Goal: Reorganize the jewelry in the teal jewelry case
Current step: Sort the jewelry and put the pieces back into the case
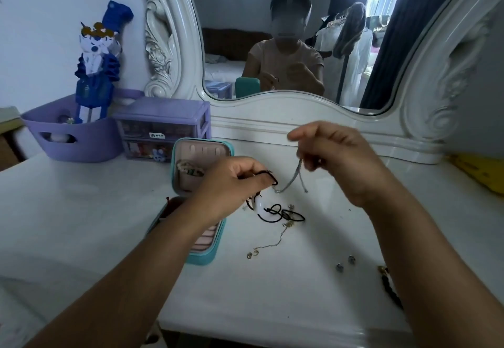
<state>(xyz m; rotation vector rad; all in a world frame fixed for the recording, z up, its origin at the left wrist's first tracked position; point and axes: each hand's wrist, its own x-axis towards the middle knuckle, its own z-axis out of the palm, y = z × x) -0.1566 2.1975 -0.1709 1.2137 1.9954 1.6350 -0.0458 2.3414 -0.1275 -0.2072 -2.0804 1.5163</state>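
Observation:
The teal jewelry case [203, 259] lies open on the white vanity, pink inside, with a beaded piece [189, 171] in its lid. My left hand [231, 181] is above the case's right side and pinches a black cord [268, 177]. The cord runs down to a white pendant [260, 207] and loops on the table. My right hand [338, 157] is raised to the right and pinches a grey ribbon-like strand [296, 178] whose ends hang down. A thin gold chain [268, 244] lies loose below the pendant.
Two small earrings [345, 263] and a dark braided bracelet [390, 285] lie at the right. A purple mini drawer unit [163, 127] and a purple basket [73, 135] holding a blue figure stand at the back left. A mirror [300, 34] backs the vanity.

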